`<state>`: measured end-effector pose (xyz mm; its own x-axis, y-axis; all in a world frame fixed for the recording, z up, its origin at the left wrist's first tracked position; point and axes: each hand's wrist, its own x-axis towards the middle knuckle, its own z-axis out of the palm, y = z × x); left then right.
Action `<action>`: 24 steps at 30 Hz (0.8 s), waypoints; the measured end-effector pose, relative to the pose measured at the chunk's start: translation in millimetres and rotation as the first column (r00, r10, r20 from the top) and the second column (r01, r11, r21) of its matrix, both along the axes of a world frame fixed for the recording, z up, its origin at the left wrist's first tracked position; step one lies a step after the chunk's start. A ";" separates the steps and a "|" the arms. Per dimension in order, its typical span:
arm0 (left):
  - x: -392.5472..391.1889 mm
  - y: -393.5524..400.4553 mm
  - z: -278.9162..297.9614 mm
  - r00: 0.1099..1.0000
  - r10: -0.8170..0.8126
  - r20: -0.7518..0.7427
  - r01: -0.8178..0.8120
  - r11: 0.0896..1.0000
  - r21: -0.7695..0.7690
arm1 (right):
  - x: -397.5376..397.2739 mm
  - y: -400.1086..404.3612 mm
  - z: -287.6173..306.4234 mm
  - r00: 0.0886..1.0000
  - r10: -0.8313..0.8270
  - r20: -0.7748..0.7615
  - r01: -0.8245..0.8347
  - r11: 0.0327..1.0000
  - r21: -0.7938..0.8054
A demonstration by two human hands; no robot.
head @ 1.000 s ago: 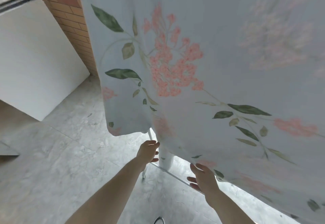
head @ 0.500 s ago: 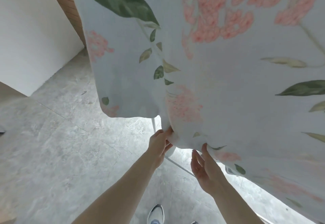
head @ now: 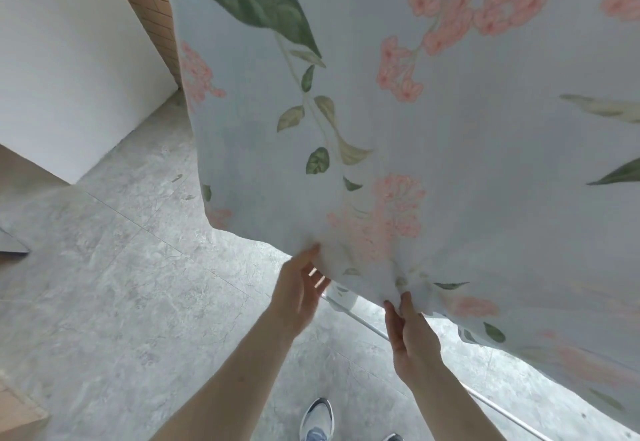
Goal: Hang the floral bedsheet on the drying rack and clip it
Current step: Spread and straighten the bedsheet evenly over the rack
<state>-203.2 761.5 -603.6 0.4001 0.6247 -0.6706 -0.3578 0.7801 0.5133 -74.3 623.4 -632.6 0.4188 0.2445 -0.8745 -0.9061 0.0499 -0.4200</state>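
Observation:
The floral bedsheet [head: 433,135], pale blue with pink blossoms and green leaves, hangs down and fills the upper right of the view. My left hand [head: 299,288] holds its bottom hem, thumb in front of the cloth and fingers behind it. My right hand [head: 410,333] pinches the hem a little to the right, fingertips pressed into the fabric. Below the sheet a white bar of the drying rack [head: 360,319] shows near the floor. The top of the rack is hidden, and I see no clips.
Grey stone floor tiles [head: 121,302] spread to the left and below. A white wall [head: 69,69] and a brick column [head: 145,0] stand at the upper left. My shoes [head: 317,420] show at the bottom edge.
Both hands rose from below the sheet to its bottom hem and took hold of it. The view moved closer to the cloth.

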 end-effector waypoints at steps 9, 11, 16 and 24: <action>13.3 21.5 -34.1 0.891 0.049 -0.452 0.064 0.971 0.232 | 10.4 -5.2 -23.1 0.980 -0.068 0.189 0.090 0.990 -0.111; 23.4 27.8 -44.8 0.871 0.034 -0.491 0.092 0.969 0.230 | 11.8 -5.1 -31.7 0.978 -0.065 0.197 0.095 0.985 -0.146; 43.6 41.2 -78.1 0.851 -0.021 -0.525 0.149 0.968 0.203 | 22.1 -0.7 -56.3 0.973 -0.049 0.227 0.102 0.969 -0.225; 62.4 48.8 -134.2 0.799 -0.069 -0.597 0.206 0.965 0.163 | 43.9 -3.4 -102.7 0.974 0.019 0.226 0.055 0.946 -0.318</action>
